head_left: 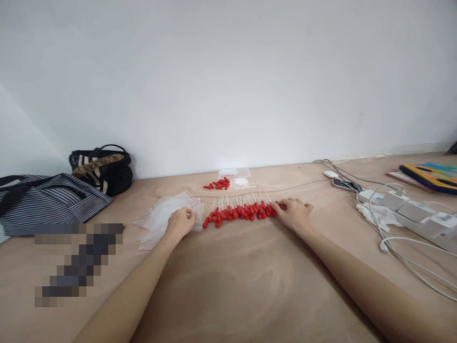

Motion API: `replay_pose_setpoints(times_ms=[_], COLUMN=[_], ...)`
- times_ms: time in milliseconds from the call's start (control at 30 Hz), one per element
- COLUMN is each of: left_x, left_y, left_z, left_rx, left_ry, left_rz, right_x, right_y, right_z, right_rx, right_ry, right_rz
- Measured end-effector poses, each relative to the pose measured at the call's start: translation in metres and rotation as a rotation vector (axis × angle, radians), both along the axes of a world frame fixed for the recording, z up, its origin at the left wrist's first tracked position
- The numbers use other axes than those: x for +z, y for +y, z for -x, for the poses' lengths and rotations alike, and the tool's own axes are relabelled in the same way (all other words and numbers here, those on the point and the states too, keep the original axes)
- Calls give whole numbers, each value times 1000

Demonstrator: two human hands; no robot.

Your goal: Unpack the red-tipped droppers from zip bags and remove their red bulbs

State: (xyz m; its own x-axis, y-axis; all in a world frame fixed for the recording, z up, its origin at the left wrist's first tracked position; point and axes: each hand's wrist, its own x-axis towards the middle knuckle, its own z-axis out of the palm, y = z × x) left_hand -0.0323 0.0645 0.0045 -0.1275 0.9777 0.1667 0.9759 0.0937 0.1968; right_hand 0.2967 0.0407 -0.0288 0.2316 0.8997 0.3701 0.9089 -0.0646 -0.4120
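Note:
Droppers with red rubber bulbs (244, 210) lie side by side in a long row, pale stems pointing toward the wall and bulbs toward me. At the row's right end is my right hand (294, 213), its fingers apart and the fingertips touching the last bulbs. My left hand (180, 223) rests over the right edge of a pile of clear plastic bags (157, 216), left of the row. Its fingers are curled together, and what they hold, if anything, is hidden. Behind the row sits a small heap of loose red bulbs (219, 184).
A clear bag (240, 177) lies by the wall. To the left stand a striped bag (53, 202) and a black bag (117, 171). On the right are a power strip with chargers (414, 209), white cables (396, 255), a dark device (344, 184) and a blue-yellow item (433, 176).

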Motion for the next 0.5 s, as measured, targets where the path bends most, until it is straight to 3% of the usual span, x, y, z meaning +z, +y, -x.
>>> replay_pose_setpoints(times_ms=[133,267,333,500], left_x=[-6,-14,-17,-17], left_y=[-7,-29,-43,-67], left_z=[-2,-10,-14,-28], left_rx=[-41,-284,-411,-627], left_ry=[7,88,115,98], left_rz=[-123,-573,-712,-716], right_x=[2,1,1,6], right_y=[-1,1,1,-12], right_z=[6,7,6,12], right_rx=[-3,-34,-40,99], right_ry=[18,104,166,293], right_rz=[-8,11,-14,-197])
